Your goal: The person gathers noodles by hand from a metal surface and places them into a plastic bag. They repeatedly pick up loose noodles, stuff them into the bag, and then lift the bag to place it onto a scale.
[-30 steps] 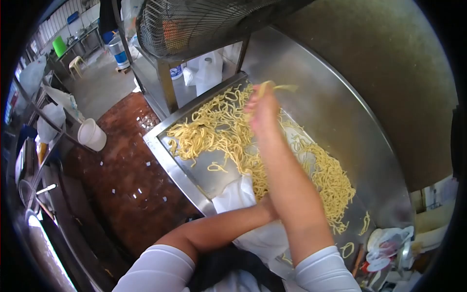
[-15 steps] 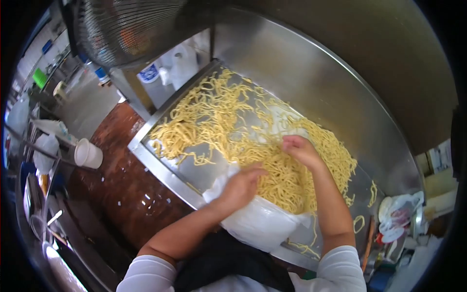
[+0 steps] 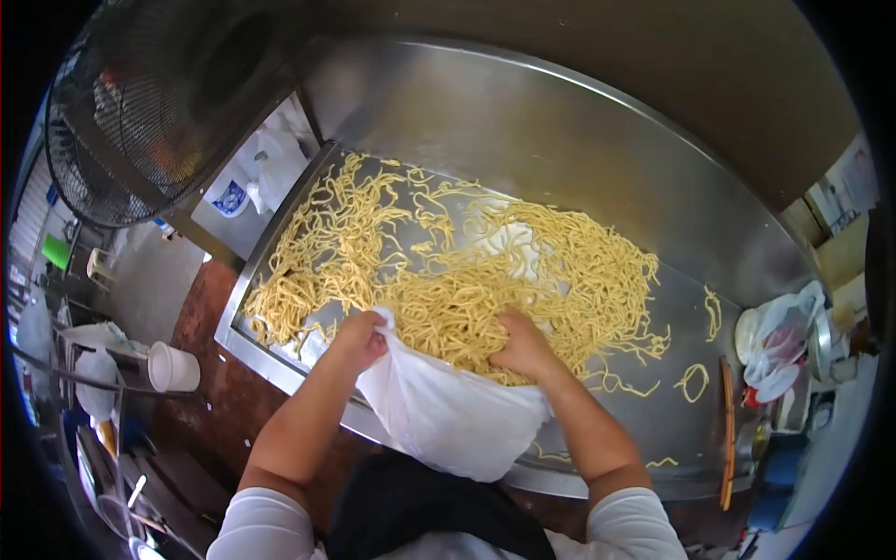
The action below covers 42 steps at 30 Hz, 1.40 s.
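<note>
Wire-caged fan (image 3: 140, 121) at upper left, white bucket (image 3: 174, 368) on reddish floor (image 3: 210, 322), green container (image 3: 56, 251), wooden sticks (image 3: 728, 434) at right

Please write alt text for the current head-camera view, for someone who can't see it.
The left hand holds up the edge of a white plastic bag while the right hand touches the yellow noodles at its mouth. More noodles spread over a metal worktable, with a wire-caged fan at upper left.

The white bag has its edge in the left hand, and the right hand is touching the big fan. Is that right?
Not quite. The head view shows the right hand down at the noodles. The left hand does hold the white bag's edge.
</note>
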Available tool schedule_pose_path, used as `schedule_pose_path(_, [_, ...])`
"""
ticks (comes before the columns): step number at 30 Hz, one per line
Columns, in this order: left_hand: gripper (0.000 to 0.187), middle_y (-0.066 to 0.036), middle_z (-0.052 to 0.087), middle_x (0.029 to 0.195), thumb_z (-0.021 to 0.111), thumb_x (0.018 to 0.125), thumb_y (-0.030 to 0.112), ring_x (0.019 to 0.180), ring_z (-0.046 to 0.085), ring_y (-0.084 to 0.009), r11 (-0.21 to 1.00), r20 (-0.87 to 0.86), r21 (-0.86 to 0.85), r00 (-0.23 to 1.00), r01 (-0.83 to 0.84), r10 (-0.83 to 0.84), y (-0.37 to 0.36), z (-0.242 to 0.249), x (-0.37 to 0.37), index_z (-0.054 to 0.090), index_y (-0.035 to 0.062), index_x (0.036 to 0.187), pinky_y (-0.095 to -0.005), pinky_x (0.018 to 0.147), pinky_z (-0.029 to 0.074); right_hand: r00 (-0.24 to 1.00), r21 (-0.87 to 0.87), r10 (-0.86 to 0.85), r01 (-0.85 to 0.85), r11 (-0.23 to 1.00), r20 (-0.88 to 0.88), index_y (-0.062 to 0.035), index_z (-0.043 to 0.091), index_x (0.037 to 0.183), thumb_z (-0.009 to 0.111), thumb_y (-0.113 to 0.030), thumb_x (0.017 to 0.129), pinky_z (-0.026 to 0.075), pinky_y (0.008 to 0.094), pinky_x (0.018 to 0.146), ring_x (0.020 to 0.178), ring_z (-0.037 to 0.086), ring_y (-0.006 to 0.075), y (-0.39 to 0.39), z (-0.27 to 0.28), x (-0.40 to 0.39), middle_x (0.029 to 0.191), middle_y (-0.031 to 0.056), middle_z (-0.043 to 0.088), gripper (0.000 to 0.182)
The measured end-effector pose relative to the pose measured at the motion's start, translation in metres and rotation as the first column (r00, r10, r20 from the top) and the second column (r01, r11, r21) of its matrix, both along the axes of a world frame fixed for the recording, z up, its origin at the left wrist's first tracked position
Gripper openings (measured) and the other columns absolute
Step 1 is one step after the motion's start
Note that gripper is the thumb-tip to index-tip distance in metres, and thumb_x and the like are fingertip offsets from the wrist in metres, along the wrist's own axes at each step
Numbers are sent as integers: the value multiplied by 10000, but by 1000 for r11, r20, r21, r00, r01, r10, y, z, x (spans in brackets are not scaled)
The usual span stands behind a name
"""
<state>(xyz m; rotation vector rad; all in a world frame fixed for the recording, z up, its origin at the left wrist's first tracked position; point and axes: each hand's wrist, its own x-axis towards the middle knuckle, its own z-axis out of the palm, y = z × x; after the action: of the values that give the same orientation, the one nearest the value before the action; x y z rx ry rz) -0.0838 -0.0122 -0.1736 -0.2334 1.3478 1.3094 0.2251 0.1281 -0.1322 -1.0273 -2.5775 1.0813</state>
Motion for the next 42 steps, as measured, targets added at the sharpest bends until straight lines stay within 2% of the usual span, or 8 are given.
schedule_pose_path(3, [276, -138, 661, 1022, 566, 905, 133, 900, 659, -260, 992, 157, 121, 986, 34, -53, 27, 27, 18, 589, -21, 1134, -388, 713, 536, 999, -80, 29, -27, 996, 18, -59, 669, 1016, 762, -265, 651, 493, 425, 888, 1072, 590, 370, -5, 12, -14, 1186, 192, 614, 429])
schedule_pose_path(9, [265, -104, 681, 983, 606, 925, 195, 885, 630, -181, 836, -594, 134, 718, 533, -363, 71, 150, 80, 629, -23, 1073, -313, 799, 491, 780, -48, 585, -590, 806, 224, -97, 700, 924, 704, -165, 668, 518, 445, 778, 899, 638, 397, -60, 109, -75, 938, 213, 677, 265])
schedule_pose_path(11, [269, -97, 681, 978, 619, 922, 207, 865, 624, -159, 761, -632, 169, 661, 627, -404, 82, 167, 92, 633, -26, 1056, -291, 806, 481, 900, -266, 378, -427, 864, -217, -117, 691, 1064, 685, -217, 763, 502, 406, 859, 963, 660, 344, -71, 123, -68, 1036, 208, 684, 317])
schedule_pose_path(17, [256, -45, 635, 845, 612, 928, 219, 757, 634, -185, 918, -89, 323, 973, 231, -213, 60, 143, 54, 598, 26, 1095, -329, 642, 526, 920, -547, 283, -388, 741, -270, -130, 585, 1259, 679, -237, 817, 479, 354, 894, 1011, 627, 273, -9, 129, -31, 1137, 113, 653, 464])
schedule_pose_path(21, [241, -16, 634, 816, 637, 921, 225, 680, 585, -151, 935, -194, 165, 940, 314, -281, 9, 134, 51, 618, 32, 1064, -285, 721, 524, 867, 439, -99, -146, 887, 488, -113, 416, 1422, 767, -103, 697, 327, 444, 1117, 1377, 346, 399, 79, 55, 116, 1505, 230, 331, 805])
schedule_pose_path(25, [211, -5, 638, 812, 644, 915, 215, 662, 571, -142, 932, -234, 79, 916, 353, -326, -10, 125, 64, 657, 45, 1039, -280, 673, 507, 778, 357, -262, 52, 933, 570, -175, 255, 1514, 809, -159, 654, 347, 466, 1106, 1380, 334, 420, 143, 55, 162, 1549, 246, 229, 1023])
schedule_pose_path(36, [291, -33, 606, 703, 522, 987, 281, 630, 550, -124, 824, -645, -184, 567, 535, -512, 12, 133, 67, 675, 39, 1034, -273, 578, 445, 921, 189, -360, 331, 924, 146, -71, 658, 1142, 662, -109, 720, 520, 428, 840, 998, 626, 382, 180, -49, 50, 1113, 204, 645, 424])
schedule_pose_path(42, [291, -5, 552, 661, 532, 974, 250, 576, 490, -98, 939, -469, -25, 825, 344, -315, 74, 146, 92, 666, 23, 1096, -249, 518, 363, 882, -276, -250, 144, 950, -400, -66, 665, 1133, 697, -118, 768, 499, 362, 897, 1013, 655, 286, 1, -9, 7, 1083, 137, 693, 370])
